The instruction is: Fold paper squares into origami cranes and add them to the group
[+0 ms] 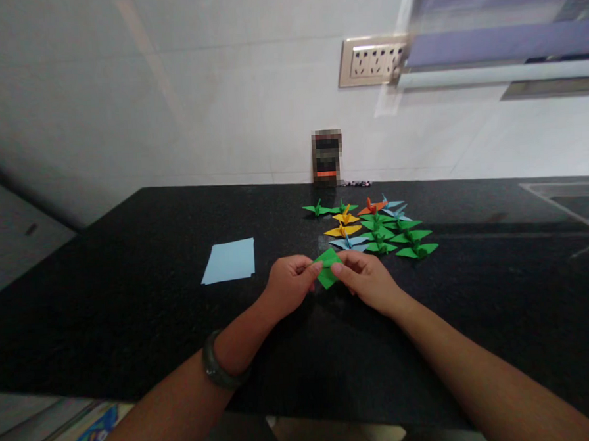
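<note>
Between my two hands is a small green origami paper [329,276], folded into a diamond shape and held just above the black countertop. My left hand [292,281] pinches its left corner with thumb and fingers. On the opposite side, my right hand [369,279] grips the right corner, thumb on top. The fingers underneath the paper are partly hidden. Just beyond my hands stand several folded paper cranes: green cranes [417,249], yellow cranes [343,230], a light blue crane [348,243] and an orange crane [371,207].
A stack of light blue paper squares [229,261] lies left of my hands on the black countertop [130,288]. Against the wall leans a pixelated phone-like object [327,158] with a beaded strap [356,184]. A sink edge [564,200] is at the right, a socket panel [372,62] above.
</note>
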`<state>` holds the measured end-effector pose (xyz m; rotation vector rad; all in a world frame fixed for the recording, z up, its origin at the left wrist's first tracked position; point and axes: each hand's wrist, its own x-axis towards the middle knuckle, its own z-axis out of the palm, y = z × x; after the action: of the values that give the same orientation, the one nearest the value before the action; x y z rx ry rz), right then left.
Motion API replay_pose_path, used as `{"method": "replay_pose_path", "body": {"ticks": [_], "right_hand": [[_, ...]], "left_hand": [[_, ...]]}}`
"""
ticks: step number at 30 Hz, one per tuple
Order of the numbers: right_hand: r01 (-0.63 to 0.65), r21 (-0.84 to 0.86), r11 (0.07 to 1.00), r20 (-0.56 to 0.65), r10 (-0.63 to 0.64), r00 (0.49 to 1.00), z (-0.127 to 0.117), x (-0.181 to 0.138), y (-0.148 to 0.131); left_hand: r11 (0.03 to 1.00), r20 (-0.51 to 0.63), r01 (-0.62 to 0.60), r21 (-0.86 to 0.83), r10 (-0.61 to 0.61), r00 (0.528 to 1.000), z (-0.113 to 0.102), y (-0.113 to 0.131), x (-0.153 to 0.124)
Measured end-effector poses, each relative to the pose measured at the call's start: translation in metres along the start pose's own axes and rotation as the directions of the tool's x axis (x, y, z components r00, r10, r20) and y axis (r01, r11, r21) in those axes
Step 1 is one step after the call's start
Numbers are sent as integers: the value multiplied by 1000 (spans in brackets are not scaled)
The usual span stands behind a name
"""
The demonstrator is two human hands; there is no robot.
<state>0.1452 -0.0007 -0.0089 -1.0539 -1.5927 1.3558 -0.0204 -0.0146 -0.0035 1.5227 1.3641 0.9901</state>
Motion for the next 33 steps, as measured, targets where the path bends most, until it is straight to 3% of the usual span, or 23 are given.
{"method": "replay_pose_path", "body": {"ticks": [6, 9, 12, 14, 19, 22, 24, 26, 29, 31, 33], "right_hand": [[-14, -47, 999, -239, 2, 971, -1, 1, 2], [126, -225, 966, -281, -189, 941, -2, 1, 6], [395, -431, 811, -144, -494, 857, -2, 0, 9], [498, -523, 692, -40, -603, 796, -1, 0, 11], [531, -634, 562, 75, -638, 766, -1, -1, 11], [560, -631, 536, 137, -634, 761, 1, -4, 7], [549, -607, 574, 108, -626, 773, 3, -7, 4], [456, -552, 698, -53, -575, 816, 5, -8, 2], [248, -347, 904, -264, -348, 900, 9, -7, 2], [161, -231, 960, -280, -224, 933, 10, -6, 3], [146, -206, 968, -272, -199, 941, 10, -6, 4]], "left_hand": [[900, -31, 219, -376, -248, 968, 5, 1, 3], [836, 90, 301, -458, -294, 952, 7, 2, 2], [780, 170, 308, -545, -257, 951, 7, 1, 1], [734, 194, 293, -613, -219, 956, 7, 1, 1], [606, 230, 264, -750, -135, 964, 4, 0, 1], [649, 233, 236, -723, -93, 968, 4, -1, 1], [699, 215, 225, -678, -105, 971, 4, -3, 1], [733, 178, 221, -643, -137, 974, 3, -5, 2], [781, 174, 222, -584, -147, 974, 3, -6, 2], [802, 206, 234, -550, -142, 968, 4, -6, 2], [799, 223, 242, -551, -138, 965, 4, -6, 1]]}}
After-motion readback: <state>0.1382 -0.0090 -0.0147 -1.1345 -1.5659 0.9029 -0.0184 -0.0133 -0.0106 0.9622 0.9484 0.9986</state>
